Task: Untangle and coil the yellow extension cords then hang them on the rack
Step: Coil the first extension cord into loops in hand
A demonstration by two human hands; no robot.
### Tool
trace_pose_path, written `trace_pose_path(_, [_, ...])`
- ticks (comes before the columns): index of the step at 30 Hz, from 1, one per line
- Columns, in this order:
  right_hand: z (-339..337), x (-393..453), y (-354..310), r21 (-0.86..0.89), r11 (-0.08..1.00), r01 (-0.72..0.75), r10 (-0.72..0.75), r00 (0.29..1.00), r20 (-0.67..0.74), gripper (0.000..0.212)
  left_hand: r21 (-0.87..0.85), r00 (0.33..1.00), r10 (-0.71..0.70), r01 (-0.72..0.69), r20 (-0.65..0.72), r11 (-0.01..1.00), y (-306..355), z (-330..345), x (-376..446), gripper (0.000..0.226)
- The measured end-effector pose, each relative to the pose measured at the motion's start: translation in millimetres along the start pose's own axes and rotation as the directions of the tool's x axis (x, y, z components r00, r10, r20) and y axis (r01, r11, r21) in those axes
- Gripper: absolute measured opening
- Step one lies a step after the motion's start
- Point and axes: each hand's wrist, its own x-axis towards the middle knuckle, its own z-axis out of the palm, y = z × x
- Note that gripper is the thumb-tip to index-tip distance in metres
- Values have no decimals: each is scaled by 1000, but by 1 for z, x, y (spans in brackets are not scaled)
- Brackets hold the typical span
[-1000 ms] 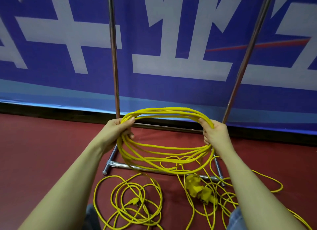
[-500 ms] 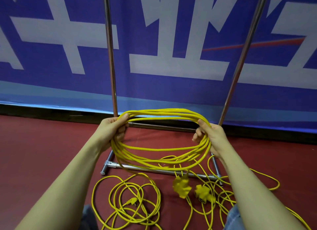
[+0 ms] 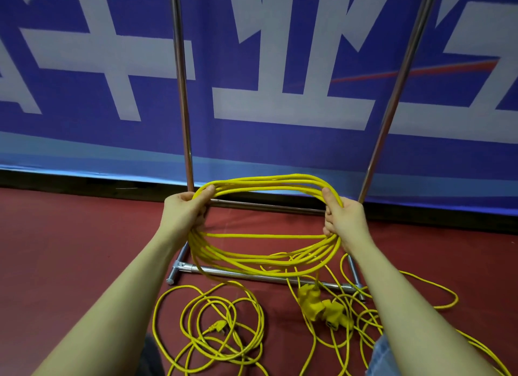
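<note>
A coil of yellow extension cord [image 3: 266, 183] is held up in front of me, stretched into a wide oval. My left hand [image 3: 183, 211] grips its left end and my right hand [image 3: 343, 217] grips its right end. From the coil a strand drops to two yellow sockets [image 3: 322, 308] near the floor. More loose yellow cord [image 3: 221, 328] with a plug lies in loops on the floor below, and another tangle [image 3: 364, 319] lies at the right. The metal rack [image 3: 182, 95] stands just behind the coil, its top out of view.
The rack's base bars [image 3: 252, 276] lie on the red floor [image 3: 70, 249] under the coil. A blue banner with white characters [image 3: 280, 109] covers the wall behind. My knees in jeans [image 3: 384, 359] show at the bottom edge.
The coil dipped slightly and then came back up. The hanging sockets swung up off the floor tangle and settled lower again at the right.
</note>
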Motion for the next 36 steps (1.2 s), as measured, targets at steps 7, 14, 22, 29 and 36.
trace_pose_path(7, [-11,1,6,-235,971,42,-59,996,-65,60,64,990,-100,94,99,994,7,-8,-3,47])
trace_pose_path(14, [-3,5,16,-110,994,11,-17,998,-55,54,-35,910,-245,272,335,962,17,-4,-10,44])
trace_pose_path(22, [9,12,31,-81,996,-44,42,999,-36,50,-184,774,-93,263,626,947,23,5,-19,52])
trace_pose_path(29, [11,23,41,-116,991,-69,70,998,2,49,-216,740,-46,255,671,942,18,10,-15,46])
trace_pose_path(36, [9,26,47,-140,985,-100,102,995,3,50,-122,648,-79,259,757,958,22,16,-12,43])
